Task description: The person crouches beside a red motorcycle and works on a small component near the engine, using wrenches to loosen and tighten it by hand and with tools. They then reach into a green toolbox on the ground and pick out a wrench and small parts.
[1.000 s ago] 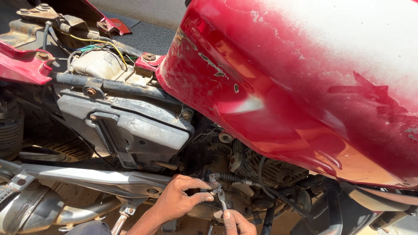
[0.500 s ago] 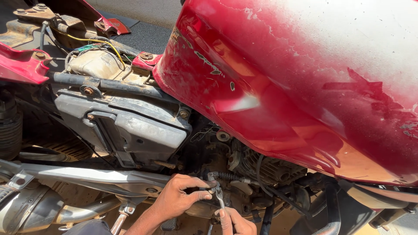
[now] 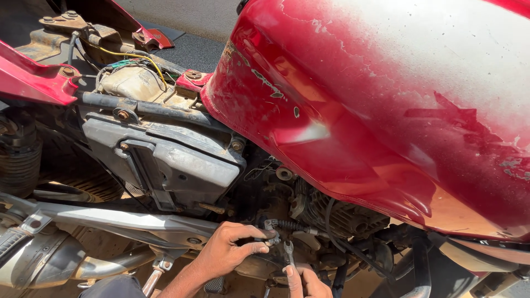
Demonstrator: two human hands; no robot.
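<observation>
Sunlit pavement shows at top, behind a motorcycle stripped of its seat and side panels. Faded red fuel tank [image 3: 386,105], paint chipped and bleached pale on top, fills the right of the view; grey airbox [image 3: 176,157] sits left of it, with loose yellow and green wiring [image 3: 135,60] above and a silver frame rail [image 3: 127,221] running below. Both hands work low, under the tank at the engine. Left hand [image 3: 223,255] is closed: thumb and fingers pinch a small dark fitting [image 3: 268,238] at the end of a ribbed black cable boot [image 3: 290,225], apparently to keep the fitting from turning or slipping. Right hand [image 3: 303,280] enters from the bottom edge, largely cropped; fingers wrap the handle of a small open-ended spanner [image 3: 288,251], held upright with its head just beside the fitting. Whether the spanner's head actually seats on a nut cannot be resolved. Engine fins [image 3: 345,215] lie just right of the fitting, in shadow.
</observation>
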